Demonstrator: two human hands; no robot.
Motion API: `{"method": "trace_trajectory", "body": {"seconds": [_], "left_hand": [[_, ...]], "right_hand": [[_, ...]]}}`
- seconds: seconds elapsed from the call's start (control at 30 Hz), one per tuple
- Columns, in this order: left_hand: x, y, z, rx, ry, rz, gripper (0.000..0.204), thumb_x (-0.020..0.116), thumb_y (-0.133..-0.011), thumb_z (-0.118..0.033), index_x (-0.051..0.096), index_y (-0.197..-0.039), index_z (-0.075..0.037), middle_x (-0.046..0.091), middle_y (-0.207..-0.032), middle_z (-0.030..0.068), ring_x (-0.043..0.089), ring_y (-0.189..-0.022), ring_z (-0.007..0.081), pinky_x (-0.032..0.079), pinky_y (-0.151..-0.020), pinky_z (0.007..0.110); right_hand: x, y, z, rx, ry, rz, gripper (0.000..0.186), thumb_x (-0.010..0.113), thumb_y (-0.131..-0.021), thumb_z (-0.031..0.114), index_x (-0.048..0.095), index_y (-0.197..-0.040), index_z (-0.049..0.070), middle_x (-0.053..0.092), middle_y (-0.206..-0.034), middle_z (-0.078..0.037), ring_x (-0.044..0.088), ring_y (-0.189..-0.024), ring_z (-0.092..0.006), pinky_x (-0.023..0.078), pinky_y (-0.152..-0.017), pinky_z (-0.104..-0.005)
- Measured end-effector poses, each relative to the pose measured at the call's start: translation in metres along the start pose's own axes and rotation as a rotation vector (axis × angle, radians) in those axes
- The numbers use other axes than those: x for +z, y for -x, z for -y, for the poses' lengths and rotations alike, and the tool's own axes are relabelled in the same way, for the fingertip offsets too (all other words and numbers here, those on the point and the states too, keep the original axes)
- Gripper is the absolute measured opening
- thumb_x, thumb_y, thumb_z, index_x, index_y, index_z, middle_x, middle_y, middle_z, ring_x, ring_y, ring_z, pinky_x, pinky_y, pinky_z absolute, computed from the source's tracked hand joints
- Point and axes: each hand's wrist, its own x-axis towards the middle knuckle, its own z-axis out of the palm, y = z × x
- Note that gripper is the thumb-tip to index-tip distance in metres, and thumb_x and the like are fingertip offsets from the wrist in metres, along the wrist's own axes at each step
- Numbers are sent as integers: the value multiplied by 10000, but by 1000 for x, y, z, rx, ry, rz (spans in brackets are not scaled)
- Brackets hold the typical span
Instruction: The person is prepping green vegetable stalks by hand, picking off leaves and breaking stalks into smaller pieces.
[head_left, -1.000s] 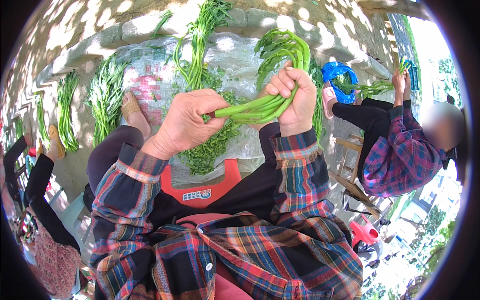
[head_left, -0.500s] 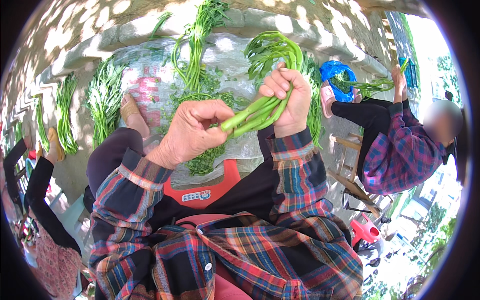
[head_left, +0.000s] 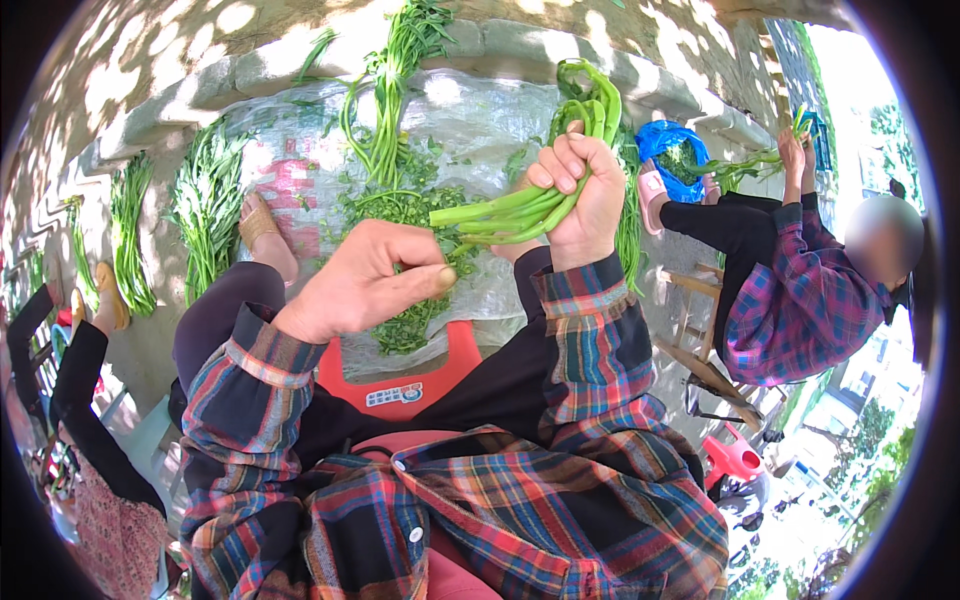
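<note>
My right hand (head_left: pixel 582 190) grips a bunch of long green leafy stems (head_left: pixel 490 222), bent over at the top, with the ends reaching leftward. My left hand (head_left: pixel 365 275) is pinched closed just below those ends, apart from them; what it holds, if anything, I cannot make out. Beneath both hands, chopped greens (head_left: pixel 410 322) lie scattered on a crinkled plastic sheet (head_left: pixel 280 140). A long bundle of greens (head_left: pixel 388 120) rests at the sheet's far side.
A red plastic stool (head_left: pixel 455 350) stands between my legs. Bundles of greens (head_left: pixel 205 210) lie leftward beside co-workers' sandalled feet. At right a seated person (head_left: pixel 790 300) holds greens near a blue bag (head_left: pixel 657 138). A concrete curb (head_left: pixel 520 45) runs across the back.
My left hand has let go of the stem ends and moved down slightly. The stems in my right hand have tilted and shifted a little.
</note>
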Motion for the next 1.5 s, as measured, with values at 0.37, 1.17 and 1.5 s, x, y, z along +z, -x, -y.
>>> {"method": "trace_trajectory", "body": {"seconds": [0.37,1.17,1.5], "left_hand": [[35,3,-13,322,-151,92,150,575,-792,-59,627,-932,-63,607,-731,86,594,-628,264,478,-574,316],[-8,-42,30,-13,1000,-403,223,527,-927,-182,560,-1075,-18,625,-981,68,619,-884,169,517,-795,320],[-19,-45,24,20,1010,-419,274,511,-929,-195,508,-1128,-7,598,-1122,183,592,-1038,271,479,-911,405]], "right_hand": [[12,6,-9,22,238,63,115,521,-815,11,480,-919,37,417,-606,2,398,-452,-90,388,-461,-275],[13,15,-56,-67,976,646,653,599,-882,308,278,-1327,-44,547,-1130,-180,567,-1013,-206,450,-856,-325],[19,19,-41,-103,1002,505,508,577,-889,162,338,-1303,-10,589,-948,-107,588,-857,-141,486,-749,-277]]}}
